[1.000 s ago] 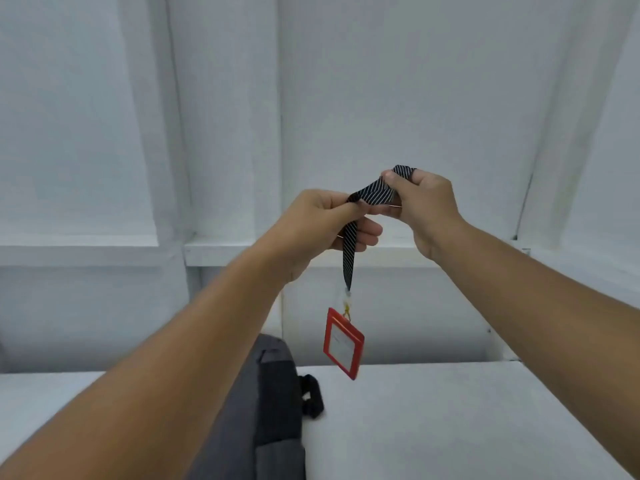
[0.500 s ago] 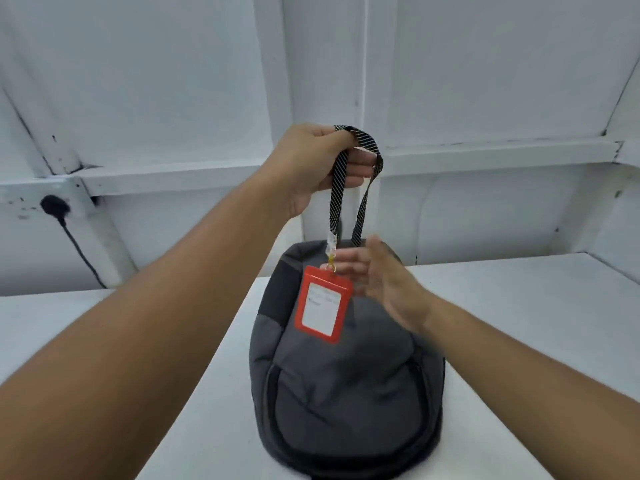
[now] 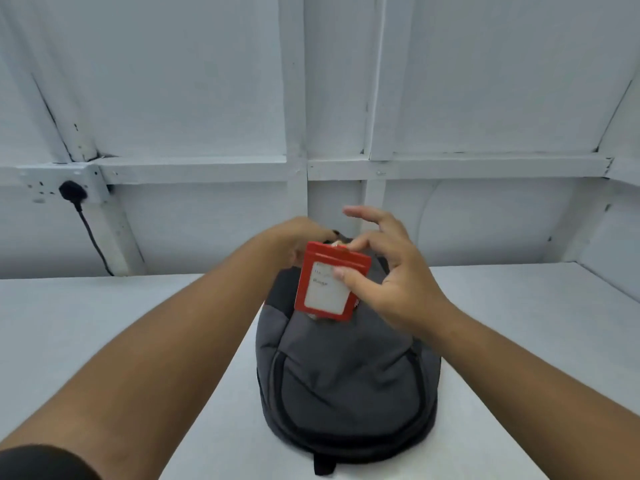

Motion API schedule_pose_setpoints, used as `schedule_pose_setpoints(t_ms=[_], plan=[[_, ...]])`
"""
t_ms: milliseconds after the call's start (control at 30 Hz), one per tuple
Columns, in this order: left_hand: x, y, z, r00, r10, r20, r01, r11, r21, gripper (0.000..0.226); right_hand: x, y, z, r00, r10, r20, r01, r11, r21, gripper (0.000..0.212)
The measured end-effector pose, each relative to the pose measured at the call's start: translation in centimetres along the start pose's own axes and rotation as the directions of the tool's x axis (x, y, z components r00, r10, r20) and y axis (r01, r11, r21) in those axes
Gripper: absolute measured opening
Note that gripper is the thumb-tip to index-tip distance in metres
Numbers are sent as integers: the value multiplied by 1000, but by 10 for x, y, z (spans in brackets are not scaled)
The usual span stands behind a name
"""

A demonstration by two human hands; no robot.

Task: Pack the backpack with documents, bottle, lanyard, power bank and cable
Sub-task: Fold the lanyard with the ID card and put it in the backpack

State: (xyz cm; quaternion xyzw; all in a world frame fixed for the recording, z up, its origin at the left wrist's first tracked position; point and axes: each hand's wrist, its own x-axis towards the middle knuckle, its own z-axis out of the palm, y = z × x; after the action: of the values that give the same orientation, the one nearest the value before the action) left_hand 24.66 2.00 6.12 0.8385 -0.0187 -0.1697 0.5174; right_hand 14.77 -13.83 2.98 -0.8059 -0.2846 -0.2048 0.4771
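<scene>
The right hand [image 3: 391,289] pinches the red lanyard badge holder [image 3: 327,285]. The left hand [image 3: 294,244] is behind it, grip untellable. Both are above the grey backpack [image 3: 346,375] on the white table [image 3: 104,323]. The holder isn't packed yet, and no other items show.

Soft, even, shadowless light; wide-angle lens bows the edges, and motion blur softens the right hand [image 3: 391,282].
</scene>
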Motion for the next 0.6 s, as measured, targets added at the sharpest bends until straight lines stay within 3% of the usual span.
schedule_pose_setpoints(t_ms=[67,133,233,267,333,400,467,533,600], plan=[[0,-14,3,984,-65,165,52,995,81,23,7,0,-3,996,77,35,-81,988,135,12],[4,-21,-2,945,-211,249,128,941,312,33,15,4,-6,990,144,8,-143,968,208,17],[-2,-14,-23,934,-313,173,154,789,595,54,28,12,-14,977,215,18,-215,963,161,14],[-7,-8,-32,964,-238,116,117,776,620,59,31,14,-17,973,229,41,-233,966,116,14],[-16,8,-48,996,88,-1,-74,850,521,58,37,20,-23,956,275,100,-282,957,63,18],[-35,30,-46,943,332,27,-314,860,402,55,42,22,-26,936,311,164,-319,947,25,24],[-49,46,-31,910,383,160,-406,744,531,49,48,23,-28,933,298,200,-293,954,-56,30],[-50,50,-17,899,400,177,-407,615,675,39,53,19,-29,928,276,249,-258,961,-104,40],[-47,48,-18,909,388,154,-387,644,660,32,55,18,-31,914,298,275,-292,954,-63,51]])
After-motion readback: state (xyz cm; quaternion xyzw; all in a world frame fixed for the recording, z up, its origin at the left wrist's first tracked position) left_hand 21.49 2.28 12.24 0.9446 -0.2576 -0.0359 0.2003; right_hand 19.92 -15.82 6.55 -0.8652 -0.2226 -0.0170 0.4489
